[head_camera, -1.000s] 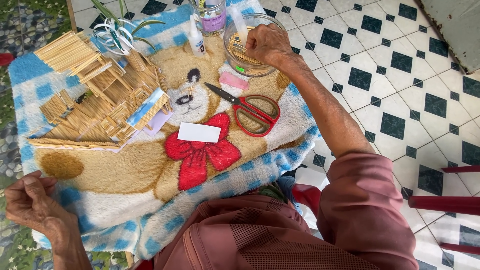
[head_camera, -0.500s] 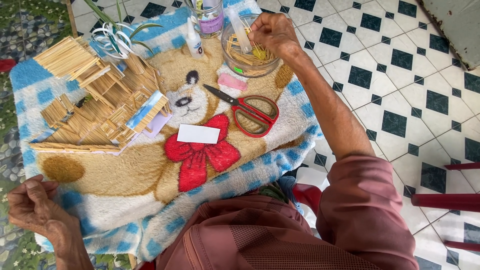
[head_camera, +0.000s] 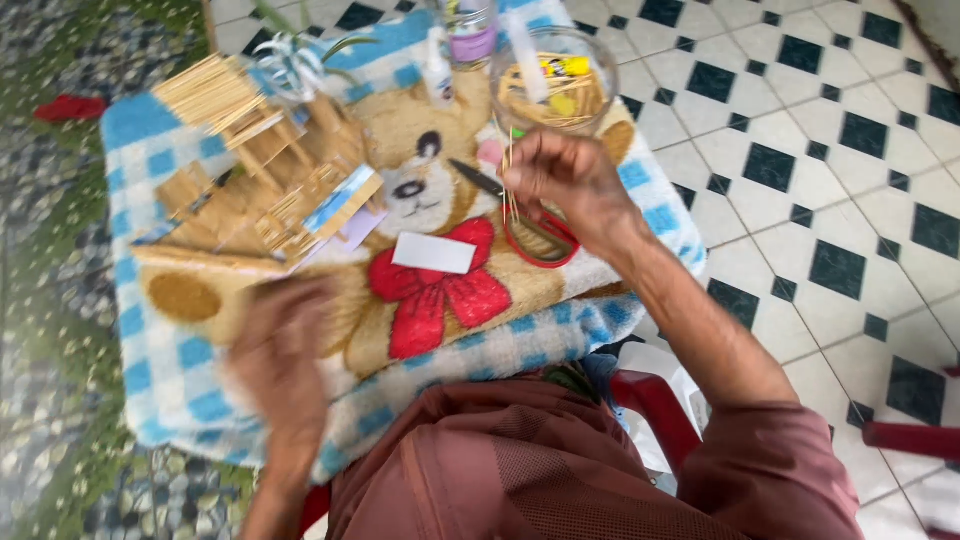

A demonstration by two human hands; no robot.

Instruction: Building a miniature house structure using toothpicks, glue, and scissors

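Note:
My right hand (head_camera: pixel 570 180) pinches a few thin wooden sticks (head_camera: pixel 511 170) above the red-handled scissors (head_camera: pixel 530 225). Just beyond it stands a clear glass bowl (head_camera: pixel 555 85) with more sticks inside. My left hand (head_camera: pixel 280 350) is blurred in motion over the near left of the bear-print blanket (head_camera: pixel 440 300), fingers apart, holding nothing that I can see. A small model house of sticks (head_camera: pixel 260 190) stands on the blanket's left side. A white card (head_camera: pixel 433 252) lies on the bear's red bow.
A small glue bottle (head_camera: pixel 437 65) and a jar (head_camera: pixel 470 30) stand at the blanket's far edge, beside a ribbon bow (head_camera: pixel 290 60). Black-and-white tiled floor (head_camera: pixel 800 150) lies to the right. A red chair part (head_camera: pixel 650 410) shows near my lap.
My right hand has come back from the glass bowl with sticks and now hovers over the scissors. My left hand has risen from the blanket's near corner toward the middle.

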